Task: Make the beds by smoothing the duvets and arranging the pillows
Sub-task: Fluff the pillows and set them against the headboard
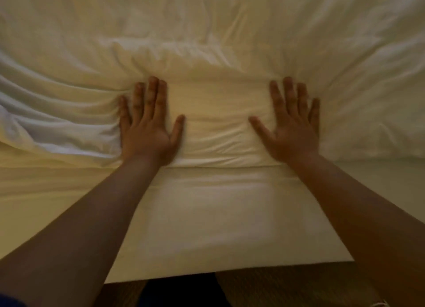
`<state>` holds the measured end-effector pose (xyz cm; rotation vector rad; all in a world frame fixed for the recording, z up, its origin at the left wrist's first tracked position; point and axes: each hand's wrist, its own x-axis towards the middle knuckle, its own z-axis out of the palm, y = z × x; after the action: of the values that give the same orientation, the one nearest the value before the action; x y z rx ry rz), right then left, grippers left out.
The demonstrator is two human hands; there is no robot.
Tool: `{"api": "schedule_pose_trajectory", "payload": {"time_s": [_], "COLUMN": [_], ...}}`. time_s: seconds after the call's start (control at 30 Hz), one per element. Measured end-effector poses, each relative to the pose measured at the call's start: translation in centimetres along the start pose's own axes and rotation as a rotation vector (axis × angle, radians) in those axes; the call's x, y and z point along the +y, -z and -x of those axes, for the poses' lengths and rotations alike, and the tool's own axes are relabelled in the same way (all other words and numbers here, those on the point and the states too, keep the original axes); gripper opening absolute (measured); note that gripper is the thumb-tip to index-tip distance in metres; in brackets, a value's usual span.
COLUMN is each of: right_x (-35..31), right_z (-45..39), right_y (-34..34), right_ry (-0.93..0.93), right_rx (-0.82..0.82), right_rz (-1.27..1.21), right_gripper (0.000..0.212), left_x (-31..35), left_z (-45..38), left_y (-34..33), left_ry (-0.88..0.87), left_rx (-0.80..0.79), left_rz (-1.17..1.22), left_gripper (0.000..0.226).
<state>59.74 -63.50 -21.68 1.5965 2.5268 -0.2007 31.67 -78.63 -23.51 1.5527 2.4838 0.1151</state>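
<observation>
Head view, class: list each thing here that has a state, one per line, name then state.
Left hand: flat, fingers straight, pressing the duvet.
Right hand: flat, fingers spread, pressing the duvet.
Duvet: wrinkled, bunched left of the left hand, smoother between the hands.

A white duvet (207, 53) covers the bed, crumpled, with deep folds bunched at the left and a puffed ridge across its middle; its near edge lies on a smooth sheet (207, 214).

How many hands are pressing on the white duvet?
2. The left hand lies flat, fingers straight, beside the bunched folds on the duvet. The right hand lies flat on it further right. None seem hidden.
</observation>
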Motion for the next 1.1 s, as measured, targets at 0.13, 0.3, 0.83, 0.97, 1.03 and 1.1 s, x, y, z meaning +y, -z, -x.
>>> {"api": "schedule_pose_trajectory", "payload": {"time_s": [0.13, 0.3, 0.83, 0.97, 1.03, 1.1], "right_x": [1.9, -1.5, 1.6, 6.0, 9.7, 13.0], "right_z": [0.0, 1.8, -22.1, -22.5, -21.8, -21.0], "right_y": [0.5, 2.6, 4.7, 3.7, 3.7, 4.1], "right_ry": [-0.102, -0.091, 0.082, 0.162, 0.132, 0.083], "right_rx": [-0.053, -0.14, 0.019, 0.049, 0.053, 0.035], "right_rz": [-0.029, -0.127, -0.023, 0.001, 0.017, 0.029], "right_gripper": [0.093, 0.084, 0.076, 0.081, 0.084, 0.085], "left_x": [1.8, 6.3, 16.9, 16.8, 17.3, 18.3], "left_z": [0.1, -1.8, -21.6, -21.7, -21.7, -21.6], "left_y": [0.6, 6.6, 1.8, -0.7, -0.7, -0.4], "left_ry": [0.188, 0.232, -0.258, -0.211, -0.191, -0.092], "left_rx": [-0.122, -0.373, 0.001, 0.048, 0.039, 0.011], "left_rz": [-0.059, -0.158, -0.101, -0.12, -0.129, -0.112], "left_gripper": [0.091, 0.078, 0.077, 0.082, 0.082, 0.08]}}
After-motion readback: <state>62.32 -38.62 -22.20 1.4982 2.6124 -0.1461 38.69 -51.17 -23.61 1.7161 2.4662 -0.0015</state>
